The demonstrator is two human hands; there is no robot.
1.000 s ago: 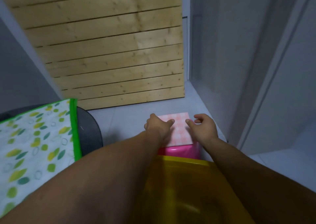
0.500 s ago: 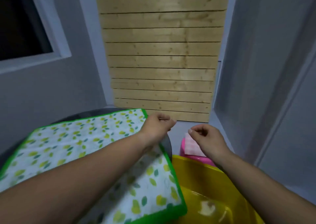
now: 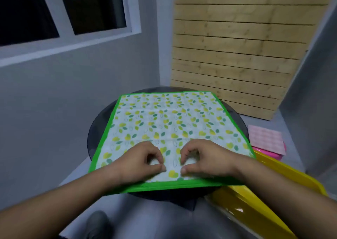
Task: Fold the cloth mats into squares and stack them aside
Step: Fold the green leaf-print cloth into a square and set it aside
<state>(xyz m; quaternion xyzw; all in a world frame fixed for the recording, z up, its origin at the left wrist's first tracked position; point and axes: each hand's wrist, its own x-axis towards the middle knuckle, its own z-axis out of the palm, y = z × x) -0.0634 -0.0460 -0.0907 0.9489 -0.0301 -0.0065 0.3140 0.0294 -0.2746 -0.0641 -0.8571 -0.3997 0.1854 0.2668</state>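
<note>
I am observing a white leaf-printed cloth mat with green border lying flat on a round dark table. The left hand and right hand are resting on its near edge, fingers curled, thumb and forefinger pinching the fabric. A folded pink checked cloth is sitting apart on a pink stool.

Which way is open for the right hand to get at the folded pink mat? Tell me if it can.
Probably yes. The right hand rests on the green leaf mat; the pink mat lies off to its right on the pink container, uncovered, with nothing visible between them.
</note>
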